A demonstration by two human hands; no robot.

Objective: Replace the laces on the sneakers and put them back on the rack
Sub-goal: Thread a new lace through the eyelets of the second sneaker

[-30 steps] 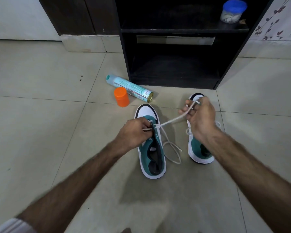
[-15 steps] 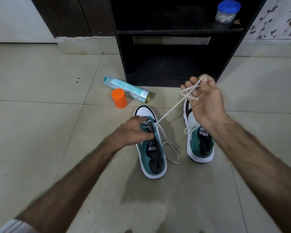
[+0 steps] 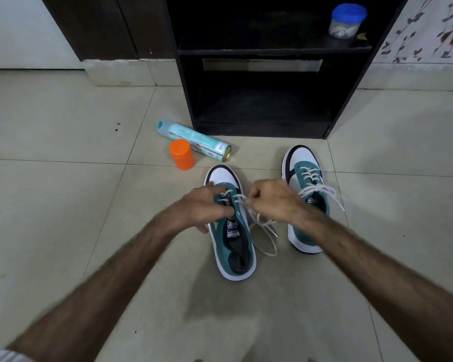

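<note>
Two teal, white and black sneakers stand on the tiled floor, toes toward the rack. The left sneaker (image 3: 232, 246) is partly laced with a white lace (image 3: 264, 231) whose loose loop lies on the floor at its right side. My left hand (image 3: 202, 205) holds this sneaker at the eyelets, thumb on its left wall. My right hand (image 3: 272, 198) pinches the lace just right of the eyelets. The right sneaker (image 3: 305, 194) is fully laced, its lace ends spread out. The black rack (image 3: 259, 126) stands behind, its lower shelf bare.
A teal spray can (image 3: 194, 141) lies on the floor left of the rack, with an orange cap (image 3: 182, 154) beside it. A blue-lidded clear jar (image 3: 347, 20) sits on the rack's upper shelf. Open floor tiles stretch to the left and right.
My right hand, which had pulled the lace up high toward the rack, has come back down to the left sneaker's eyelets. The lace has gone slack. My left hand stayed on the shoe.
</note>
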